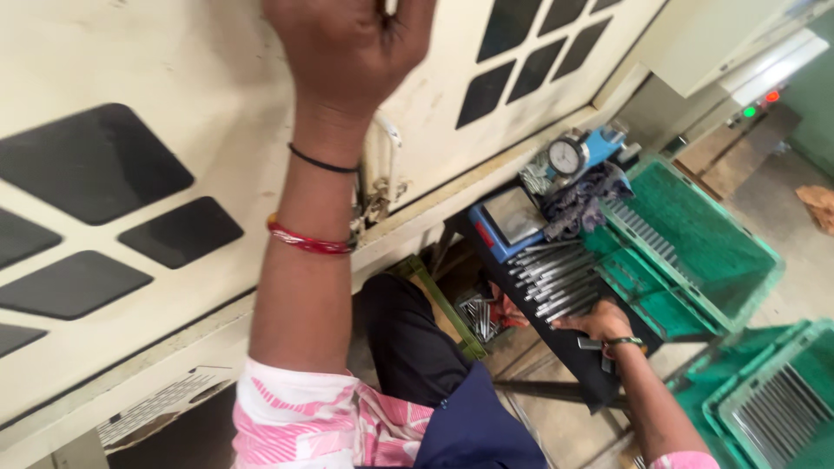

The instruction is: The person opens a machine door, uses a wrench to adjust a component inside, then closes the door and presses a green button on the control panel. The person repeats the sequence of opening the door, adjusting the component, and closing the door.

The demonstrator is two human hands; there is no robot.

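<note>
A: Two hands work. Where is the right hand [599,321]?
B: At four o'clock, fingers flat on the metal rods [556,278].
A: And the left hand [352,43]?
B: Twelve o'clock, closed on the machine door [130,87]; what it grips is hidden.

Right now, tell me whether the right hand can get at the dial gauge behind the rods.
Probably yes. The right hand rests by the metal rods; the dial gauge stands beyond them, with only a dark rag and blue block nearby, nothing covering it.

Dark bench [584,360] — metal rods [556,276], dial gauge [569,156], rag [580,198].
</note>
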